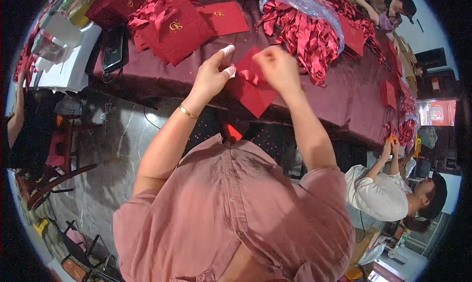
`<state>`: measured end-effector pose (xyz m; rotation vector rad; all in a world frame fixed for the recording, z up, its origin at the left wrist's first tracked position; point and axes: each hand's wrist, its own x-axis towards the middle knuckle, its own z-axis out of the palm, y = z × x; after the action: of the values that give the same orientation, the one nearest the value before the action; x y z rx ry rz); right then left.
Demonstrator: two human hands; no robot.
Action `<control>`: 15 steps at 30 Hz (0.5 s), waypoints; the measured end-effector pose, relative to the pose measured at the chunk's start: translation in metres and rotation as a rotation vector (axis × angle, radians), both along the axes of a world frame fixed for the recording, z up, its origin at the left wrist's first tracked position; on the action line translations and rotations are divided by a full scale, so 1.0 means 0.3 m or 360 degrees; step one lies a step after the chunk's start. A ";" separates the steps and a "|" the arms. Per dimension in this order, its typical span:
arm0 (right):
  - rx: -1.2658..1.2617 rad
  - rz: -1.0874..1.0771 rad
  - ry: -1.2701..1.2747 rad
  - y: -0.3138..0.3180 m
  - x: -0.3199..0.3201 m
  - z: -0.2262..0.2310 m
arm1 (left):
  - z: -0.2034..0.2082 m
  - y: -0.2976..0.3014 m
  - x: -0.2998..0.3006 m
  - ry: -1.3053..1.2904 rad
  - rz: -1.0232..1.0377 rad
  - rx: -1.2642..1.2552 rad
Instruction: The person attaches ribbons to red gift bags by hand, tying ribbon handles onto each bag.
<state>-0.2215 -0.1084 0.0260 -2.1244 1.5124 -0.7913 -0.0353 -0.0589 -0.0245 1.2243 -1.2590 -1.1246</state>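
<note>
A red card or small flat bag (pixel 258 99) lies at the table's near edge, between my hands. A shiny loop of red ribbon (pixel 249 77) rests on its upper part. My left hand (pixel 214 74) is at its left side, with white coverings on the tips of thumb and forefinger. Those two digits are apart, and nothing shows between them. Over the right side of the red piece is my right hand (pixel 279 69), slightly blurred. Its fingers are curled together in a pinch; what they hold, if anything, cannot be made out.
Red bags with gold lettering (pixel 184 29) lie beyond my left hand. A clear plastic bag (pixel 322 4) full of red ribbons (pixel 305 41) stands beyond my right. A black phone (pixel 114 48) lies at left. One person in white (pixel 378 193) works at the right side.
</note>
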 end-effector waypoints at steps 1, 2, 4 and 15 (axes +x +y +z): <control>-0.0108 -0.0229 0.0184 -0.025 -0.035 0.017 | -0.002 0.003 0.003 -0.0087 0.0085 -0.0034; -0.0127 -0.0462 0.0475 -0.075 -0.072 0.005 | 0.007 0.004 0.007 -0.0126 0.0065 0.0036; 0.0122 -0.0709 0.0832 -0.150 -0.126 -0.013 | 0.043 0.015 -0.004 -0.0213 0.0066 0.0096; 0.0528 -0.0448 -0.1939 -0.263 -0.331 -0.161 | 0.005 0.009 0.001 -0.0422 0.0182 0.0023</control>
<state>-0.3209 -0.1872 -0.0224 -0.8135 1.0871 -1.4243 -0.0349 -0.0563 -0.0230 1.4737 -1.3590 -0.9115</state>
